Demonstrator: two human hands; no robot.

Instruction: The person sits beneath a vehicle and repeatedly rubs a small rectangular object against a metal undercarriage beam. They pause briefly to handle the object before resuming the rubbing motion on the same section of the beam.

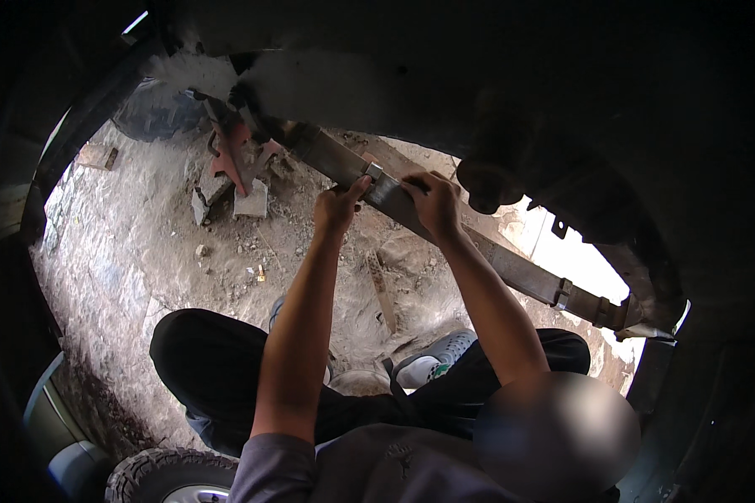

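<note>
At the far left, a curved dark metal edge frames pale, dusty ground (126, 251) strewn with gravel and small stones. At the bottom left lies a knobbly black tyre (164, 476) with chunky tread. Further up, a rust-red metal stand (239, 155) with splayed legs rests on broken grey concrete blocks (250, 201), its top meeting the shadowed underside of a vehicle.

From that stand a long, flat leaf spring (512, 268) of dull, rust-brown steel slants down to the right, built of stacked strips and bound by squarish metal clamps (562, 293) near its lower end. The left hand (337, 205) reaches up to the spring beside a small bright clamp (372, 172), its grip closed around the spring's lower edge with the thumb raised toward the clamp. Just to the right, the right hand (434, 203) lies over the top face of the spring, fingers curled down over it, grip clamped on the steel.

Below, the person's black trousers (214, 360) and a white shoe (436, 356) rest on the dirt. At the right, the dark, rounded vehicle underbody (562, 126) overhangs bright daylight.
</note>
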